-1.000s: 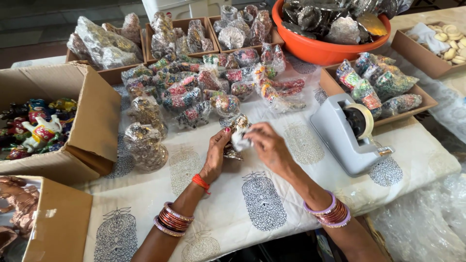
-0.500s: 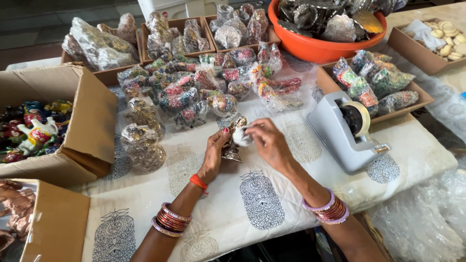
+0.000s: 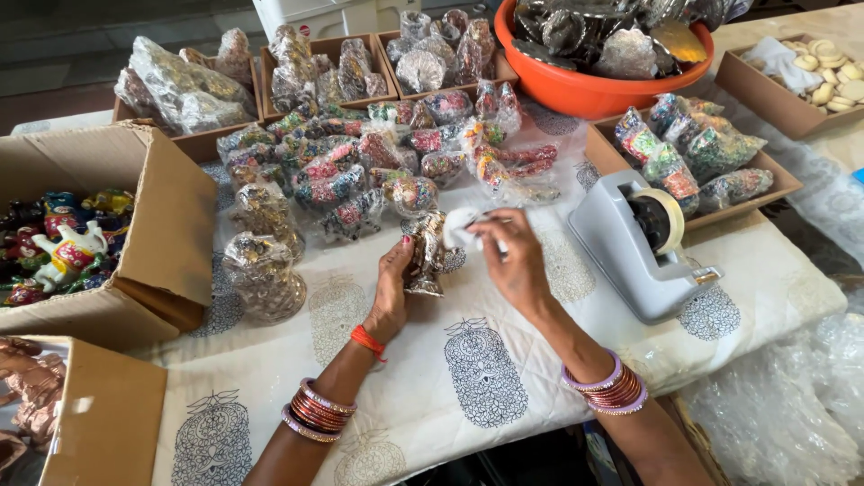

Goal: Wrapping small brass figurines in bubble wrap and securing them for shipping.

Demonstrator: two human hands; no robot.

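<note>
Two hands meet over a plastic-wrapped figurine (image 3: 425, 256) near the middle of the printed tablecloth (image 3: 405, 396).
Left hand (image 3: 392, 288) grips it upright, steadying it; right hand (image 3: 508, 256) pinches a white scrap (image 3: 461, 225) against its top, tape dispenser (image 3: 634, 247) just beside.

Bright, even daylight, soft shadows only. Glare on plastic wrapping (image 3: 270, 270) and tape dispenser (image 3: 630, 256). Sharp throughout, slight wide-angle bending at edges.

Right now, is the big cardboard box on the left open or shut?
Open. The cardboard box has its flaps folded out, and painted figurines show inside.
</note>
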